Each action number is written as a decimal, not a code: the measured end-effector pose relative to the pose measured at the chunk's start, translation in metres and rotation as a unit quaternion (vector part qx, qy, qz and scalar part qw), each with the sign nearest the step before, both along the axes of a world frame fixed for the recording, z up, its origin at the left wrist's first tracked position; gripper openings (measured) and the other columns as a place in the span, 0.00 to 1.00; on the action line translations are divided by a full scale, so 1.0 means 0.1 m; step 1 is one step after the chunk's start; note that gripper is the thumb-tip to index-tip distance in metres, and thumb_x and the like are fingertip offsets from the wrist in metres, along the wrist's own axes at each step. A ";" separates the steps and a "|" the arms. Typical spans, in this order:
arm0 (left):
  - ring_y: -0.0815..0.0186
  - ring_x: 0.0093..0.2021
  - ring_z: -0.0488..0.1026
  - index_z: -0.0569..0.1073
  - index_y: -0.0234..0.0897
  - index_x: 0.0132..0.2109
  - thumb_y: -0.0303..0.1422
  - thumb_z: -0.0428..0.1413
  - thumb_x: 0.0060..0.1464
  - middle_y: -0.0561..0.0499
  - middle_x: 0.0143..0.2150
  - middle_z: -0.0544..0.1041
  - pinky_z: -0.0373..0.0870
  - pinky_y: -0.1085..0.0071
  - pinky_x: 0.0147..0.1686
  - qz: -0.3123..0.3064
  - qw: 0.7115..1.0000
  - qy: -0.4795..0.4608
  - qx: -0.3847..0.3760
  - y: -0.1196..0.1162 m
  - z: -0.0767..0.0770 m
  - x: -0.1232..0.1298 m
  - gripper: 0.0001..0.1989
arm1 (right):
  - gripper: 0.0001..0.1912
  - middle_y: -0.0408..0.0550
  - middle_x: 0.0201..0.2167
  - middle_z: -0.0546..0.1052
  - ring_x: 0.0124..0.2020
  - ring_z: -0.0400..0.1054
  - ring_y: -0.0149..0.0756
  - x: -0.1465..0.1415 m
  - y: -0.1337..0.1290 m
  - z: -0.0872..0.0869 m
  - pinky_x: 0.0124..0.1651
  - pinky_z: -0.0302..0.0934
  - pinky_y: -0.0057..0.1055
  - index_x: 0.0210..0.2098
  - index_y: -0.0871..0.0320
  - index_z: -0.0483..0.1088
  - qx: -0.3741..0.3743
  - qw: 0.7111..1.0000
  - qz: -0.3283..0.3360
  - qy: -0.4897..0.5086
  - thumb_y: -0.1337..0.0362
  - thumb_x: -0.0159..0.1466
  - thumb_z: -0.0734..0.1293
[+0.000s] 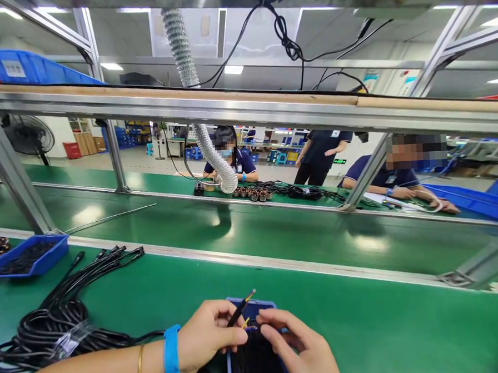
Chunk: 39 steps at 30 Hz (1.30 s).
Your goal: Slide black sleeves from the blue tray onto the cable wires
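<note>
From where I stand, the left hand (204, 336) pinches a black cable (237, 314) between thumb and fingers, with its thin coloured wires pointing up and away, probably so that this end is free and easy to see. The right hand (305, 348) is just beside it, thumb and forefinger set narrow near more coloured wires (248, 328); I cannot tell whether they grip something small. Both hands are above a blue bin (250, 303) on the green worktop (390, 324), perhaps so that the dark pieces inside are in easy reach. On the left side lies a cable bundle (72, 324), wrapped with clear film, I think to stop the loops from spreading. Beyond it, a blue tray (52, 255) holds small black parts, too small to name. The hands cover part of the bin, and its near end is cut off by the lower edge of the view. Where the held cable leads is hidden too.
</note>
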<state>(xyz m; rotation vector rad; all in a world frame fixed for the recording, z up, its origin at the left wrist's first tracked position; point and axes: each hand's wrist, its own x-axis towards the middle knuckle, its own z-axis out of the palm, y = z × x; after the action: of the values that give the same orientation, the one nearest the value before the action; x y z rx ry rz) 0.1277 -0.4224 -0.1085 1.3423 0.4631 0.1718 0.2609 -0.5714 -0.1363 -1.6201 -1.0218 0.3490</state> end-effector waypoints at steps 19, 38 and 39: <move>0.73 0.23 0.65 0.70 0.33 0.30 0.35 0.65 0.35 0.57 0.22 0.69 0.57 0.75 0.24 -0.006 1.000 0.017 0.006 -0.02 0.05 -0.02 0.15 | 0.17 0.54 0.33 0.83 0.36 0.79 0.45 -0.14 0.03 0.08 0.41 0.75 0.31 0.31 0.58 0.81 0.072 0.980 -0.044 0.179 0.51 0.51 0.78; 0.75 0.20 0.64 0.67 0.34 0.29 0.37 0.61 0.36 0.57 0.23 0.68 0.54 0.77 0.21 0.001 1.000 0.020 0.006 -0.04 0.08 -0.03 0.14 | 0.06 0.44 0.32 0.81 0.30 0.76 0.33 0.06 0.01 0.03 0.33 0.71 0.23 0.37 0.51 0.79 0.062 0.970 -0.084 -0.221 0.62 0.63 0.69; 0.75 0.20 0.64 0.67 0.34 0.29 0.37 0.61 0.35 0.57 0.23 0.68 0.54 0.77 0.21 -0.001 1.000 0.022 0.006 -0.04 0.08 -0.03 0.14 | 0.06 0.43 0.31 0.81 0.29 0.76 0.33 0.08 0.01 0.02 0.33 0.71 0.22 0.37 0.51 0.80 0.052 0.972 -0.073 -0.215 0.62 0.63 0.69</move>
<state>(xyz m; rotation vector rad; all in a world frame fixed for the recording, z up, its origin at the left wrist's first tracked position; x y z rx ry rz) 0.1245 -0.4268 -0.1007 1.3598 0.4984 0.1433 0.2685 -0.5700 -0.1338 -1.7011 -1.2092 -0.1634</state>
